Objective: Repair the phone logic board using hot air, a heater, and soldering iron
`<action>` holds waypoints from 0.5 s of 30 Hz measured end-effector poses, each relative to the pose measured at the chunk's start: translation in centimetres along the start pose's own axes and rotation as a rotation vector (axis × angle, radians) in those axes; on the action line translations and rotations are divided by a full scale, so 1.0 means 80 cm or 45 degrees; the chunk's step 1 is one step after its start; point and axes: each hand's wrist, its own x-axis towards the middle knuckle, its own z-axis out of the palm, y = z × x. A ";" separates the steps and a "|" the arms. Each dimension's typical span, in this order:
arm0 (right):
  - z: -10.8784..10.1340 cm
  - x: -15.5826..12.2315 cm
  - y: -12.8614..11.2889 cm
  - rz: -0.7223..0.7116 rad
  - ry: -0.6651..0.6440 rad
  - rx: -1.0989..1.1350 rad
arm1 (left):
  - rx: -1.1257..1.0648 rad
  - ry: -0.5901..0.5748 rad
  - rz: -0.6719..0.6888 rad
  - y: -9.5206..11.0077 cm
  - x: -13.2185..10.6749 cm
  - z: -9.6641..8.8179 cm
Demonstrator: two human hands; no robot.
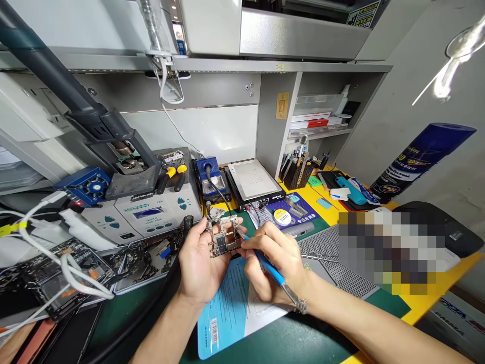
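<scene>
My left hand [199, 270] holds a small phone circuit board [221, 244] with cut-outs, its fingers behind the board and the thumb at its left edge. In my right hand [282, 255], a slim blue-handled tool [273, 269] is gripped like a pen. Its narrow tip meets or nearly meets the board's upper right part; contact cannot be made out. The tool's rear end, metallic and rough-looking, points down to the right. Beneath both hands lies a blue and white printed sheet [222, 313] on a green mat [299, 336].
At left stand a rework station [146, 215] with yellow-black pliers [172, 177], a black hose [151, 308] and a tray of boards [146, 260]. Behind are a soldering station [212, 184] and a flat plate [255, 179]. A perforated mat [329, 253] and spray can [420, 164] are at right.
</scene>
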 end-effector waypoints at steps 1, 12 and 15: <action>0.000 0.000 0.000 -0.007 -0.018 -0.010 | -0.002 0.005 -0.003 0.000 0.000 0.000; 0.005 -0.014 0.020 0.019 -0.130 -0.077 | 0.000 0.017 0.018 0.001 -0.002 0.006; 0.006 -0.016 0.023 0.025 -0.115 -0.102 | 0.004 0.017 0.035 0.001 -0.003 0.005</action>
